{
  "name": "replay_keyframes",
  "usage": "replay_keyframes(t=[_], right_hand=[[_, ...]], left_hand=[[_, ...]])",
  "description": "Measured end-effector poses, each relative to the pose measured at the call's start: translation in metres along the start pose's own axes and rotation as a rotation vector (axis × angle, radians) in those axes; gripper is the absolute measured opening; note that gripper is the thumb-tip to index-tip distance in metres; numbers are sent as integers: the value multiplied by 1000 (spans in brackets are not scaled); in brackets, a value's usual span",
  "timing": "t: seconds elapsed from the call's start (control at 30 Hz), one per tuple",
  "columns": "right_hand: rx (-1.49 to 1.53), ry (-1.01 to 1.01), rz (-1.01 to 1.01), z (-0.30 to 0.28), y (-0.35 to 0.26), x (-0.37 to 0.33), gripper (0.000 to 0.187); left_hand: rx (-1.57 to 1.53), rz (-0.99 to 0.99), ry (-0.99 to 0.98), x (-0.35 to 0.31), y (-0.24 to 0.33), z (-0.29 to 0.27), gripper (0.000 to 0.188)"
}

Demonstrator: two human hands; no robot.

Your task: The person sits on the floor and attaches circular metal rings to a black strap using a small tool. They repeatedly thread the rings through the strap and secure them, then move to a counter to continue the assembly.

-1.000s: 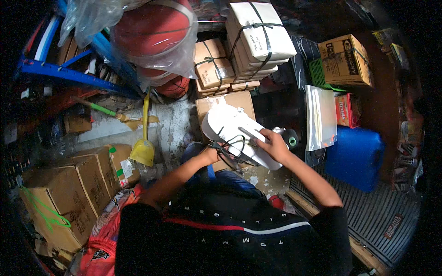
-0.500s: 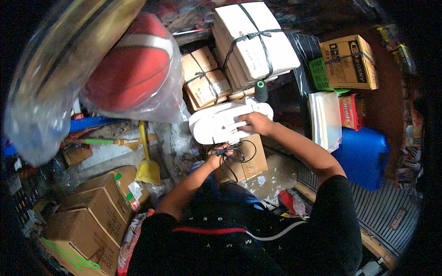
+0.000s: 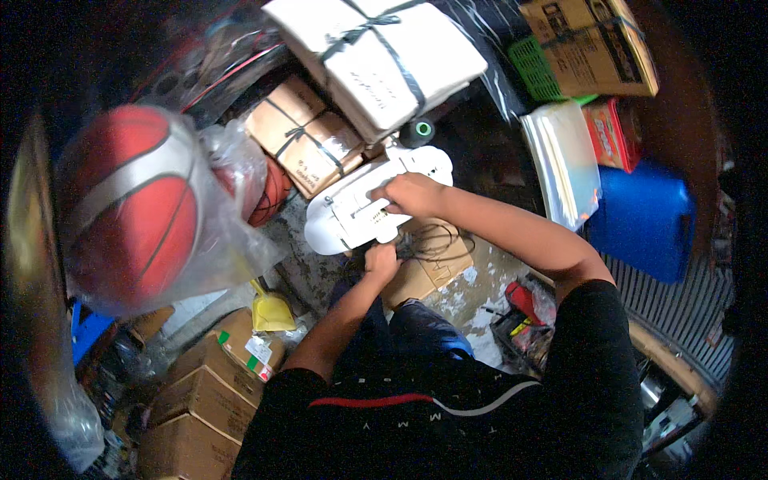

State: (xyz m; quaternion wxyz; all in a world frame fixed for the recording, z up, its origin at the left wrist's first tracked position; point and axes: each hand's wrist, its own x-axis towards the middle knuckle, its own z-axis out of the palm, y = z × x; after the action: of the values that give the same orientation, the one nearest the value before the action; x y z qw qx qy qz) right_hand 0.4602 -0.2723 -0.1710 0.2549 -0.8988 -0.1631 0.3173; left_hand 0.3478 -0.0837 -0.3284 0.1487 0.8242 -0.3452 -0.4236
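Note:
A white portable sewing machine [image 3: 344, 220] is tilted in front of me, just above a small brown cardboard box [image 3: 436, 276]. My right hand [image 3: 412, 196] is closed around its handle from above. Against its near edge is my left hand [image 3: 382, 262], its fingers curled and partly hidden. From beside that hand a black power cord [image 3: 440, 240] hangs in blurred loops over the box. A dark thread cone [image 3: 418, 133] with a green ring stands at the machine's far side.
Paper-wrapped bundles, brown [image 3: 292, 132] and white [image 3: 392, 64], lie beyond the machine. A bagged red-and-white basketball [image 3: 136, 208] hangs at left, above a yellow dustpan [image 3: 272, 310] and cardboard boxes [image 3: 204, 392]. To the right are a blue plastic container [image 3: 640, 220] and a green basket [image 3: 532, 72].
My view has shifted, so the bundles sit further left and the basketball lower. The sewing machine has tilted with its right end up. The cord loops have swung to the right of my left hand.

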Motion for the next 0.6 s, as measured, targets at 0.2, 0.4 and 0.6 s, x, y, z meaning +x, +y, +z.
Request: replay_keyframes(t=[0.2,0.4,0.6], right_hand=[[1,236,-37,10,14,-9,40],[204,845,23,73,-26,-87,43],[172,206,570,175,-83,-234,29]], left_hand=[[215,-179,111,55,13,10,97],[308,-79,76,88,4,41,90],[399,82,-25,104,-5,52,82]])
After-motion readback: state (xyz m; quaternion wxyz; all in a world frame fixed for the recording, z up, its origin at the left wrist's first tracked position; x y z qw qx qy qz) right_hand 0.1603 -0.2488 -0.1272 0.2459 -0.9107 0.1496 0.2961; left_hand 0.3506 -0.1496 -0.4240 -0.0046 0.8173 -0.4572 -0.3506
